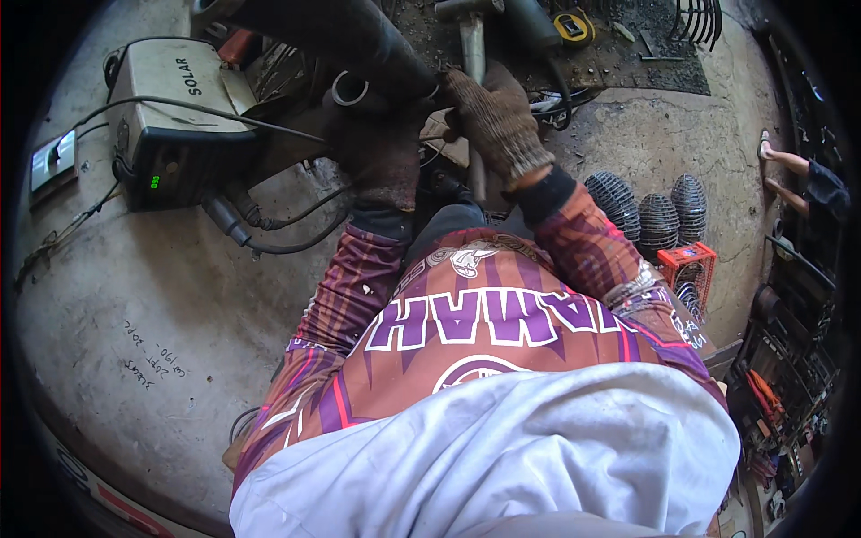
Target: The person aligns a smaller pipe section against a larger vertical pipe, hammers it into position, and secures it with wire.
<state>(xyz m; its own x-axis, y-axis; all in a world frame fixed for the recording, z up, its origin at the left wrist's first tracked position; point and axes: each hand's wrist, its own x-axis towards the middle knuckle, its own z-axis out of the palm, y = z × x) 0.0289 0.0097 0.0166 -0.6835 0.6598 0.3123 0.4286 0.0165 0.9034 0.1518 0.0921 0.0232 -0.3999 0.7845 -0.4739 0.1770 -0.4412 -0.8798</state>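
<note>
My right hand (498,117), in a brown knitted work glove, is wrapped round the metal handle of a hammer (473,49). The hammer's head is at the top of the view, and its handle runs down past my glove. My left hand (372,152), in a dark glove, is closed at the lower side of a thick dark tube (359,40). A shiny metal ring (350,91) stands out of the top of this glove. Shadow hides most of the left fingers. The tube slants from the upper left, its end close to my right fingers.
To the left stands a welding machine (175,117) with a lit display and thick cables (291,247). A yellow tape measure (574,29) lies on the dark work surface (628,67). Several wire coils (659,221) and a red crate (708,269) are at right, with another person's legs (789,161) beyond.
</note>
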